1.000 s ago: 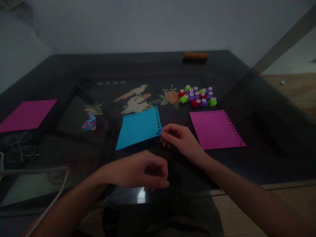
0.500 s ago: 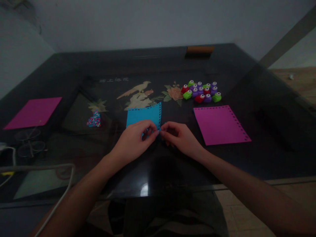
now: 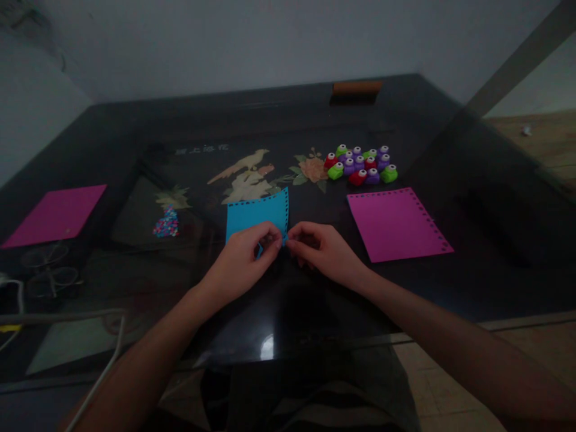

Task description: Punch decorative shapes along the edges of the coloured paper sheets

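Observation:
A blue paper sheet (image 3: 256,215) with punched holes along its top and right edges lies at the middle of the dark glass table (image 3: 472,282). My left hand (image 3: 245,259) covers its near edge, fingers curled and pinching the paper. My right hand (image 3: 321,252) meets it at the sheet's near right corner, fingers also pinched on the paper. Fingertips of both hands nearly touch.
A pink sheet with punched edges (image 3: 396,223) lies to the right. Behind it sits a cluster of several small red, green and purple punches (image 3: 360,165). Another pink sheet (image 3: 54,215) is far left, a pile of coloured bits (image 3: 166,223) left of centre, a white cable (image 3: 90,360) near left.
My left hand came up from the table's near edge to the blue sheet and closed on it beside my right hand. The sheet turned from tilted to roughly square.

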{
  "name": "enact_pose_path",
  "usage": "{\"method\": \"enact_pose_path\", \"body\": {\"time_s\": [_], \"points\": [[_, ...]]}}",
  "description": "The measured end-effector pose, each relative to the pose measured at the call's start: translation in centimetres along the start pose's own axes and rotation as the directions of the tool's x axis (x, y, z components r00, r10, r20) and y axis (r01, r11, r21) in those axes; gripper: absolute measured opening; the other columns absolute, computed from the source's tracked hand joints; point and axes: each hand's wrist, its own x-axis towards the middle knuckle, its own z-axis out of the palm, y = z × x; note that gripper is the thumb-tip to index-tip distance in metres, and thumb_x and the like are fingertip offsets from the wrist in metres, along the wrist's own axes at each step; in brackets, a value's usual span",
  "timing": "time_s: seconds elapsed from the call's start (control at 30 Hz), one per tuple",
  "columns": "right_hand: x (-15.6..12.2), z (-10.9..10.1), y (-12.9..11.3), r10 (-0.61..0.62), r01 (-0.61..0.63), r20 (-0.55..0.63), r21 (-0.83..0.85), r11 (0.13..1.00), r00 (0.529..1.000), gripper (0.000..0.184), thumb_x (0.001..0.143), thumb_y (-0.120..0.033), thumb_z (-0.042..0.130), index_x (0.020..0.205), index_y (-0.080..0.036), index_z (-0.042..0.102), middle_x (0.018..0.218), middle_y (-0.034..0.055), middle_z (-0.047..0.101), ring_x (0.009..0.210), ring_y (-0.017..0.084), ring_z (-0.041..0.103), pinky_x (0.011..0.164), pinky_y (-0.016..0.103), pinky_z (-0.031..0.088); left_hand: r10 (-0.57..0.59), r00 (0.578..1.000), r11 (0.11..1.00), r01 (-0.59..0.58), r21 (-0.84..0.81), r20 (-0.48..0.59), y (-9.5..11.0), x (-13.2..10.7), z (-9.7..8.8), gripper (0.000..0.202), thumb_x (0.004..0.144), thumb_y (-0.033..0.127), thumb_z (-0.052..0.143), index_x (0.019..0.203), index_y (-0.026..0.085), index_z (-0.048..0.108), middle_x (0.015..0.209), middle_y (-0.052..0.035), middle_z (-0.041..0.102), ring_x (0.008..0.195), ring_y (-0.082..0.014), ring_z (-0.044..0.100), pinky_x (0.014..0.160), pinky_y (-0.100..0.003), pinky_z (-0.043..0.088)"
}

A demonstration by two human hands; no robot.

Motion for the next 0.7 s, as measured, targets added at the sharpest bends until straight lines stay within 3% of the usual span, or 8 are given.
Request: {"method": "enact_pose_path", "body": {"time_s": [0.7], "points": [[-0.05, -0.02, -0.27, 0.023, -0.024, 0.004, 0.091, 0.996, 1.0, 0.01, 0.078, -0.026, 0.061, 0.08, -0.017, 0.056, 0.062, -0.0049, 0.054, 0.048, 0.006, 0.049, 0.045, 0.019, 0.039, -0.004, 1.0, 1.0, 0.004, 0.005, -0.017, 0.29, -0.16, 0.15, 0.016, 0.089, 0.029, 0.043, 0.081, 0.019, 0.053, 0.07, 0.0026, 0.056, 0.065, -0.0139, 0.054, 0.06, -0.025, 0.039]]}}
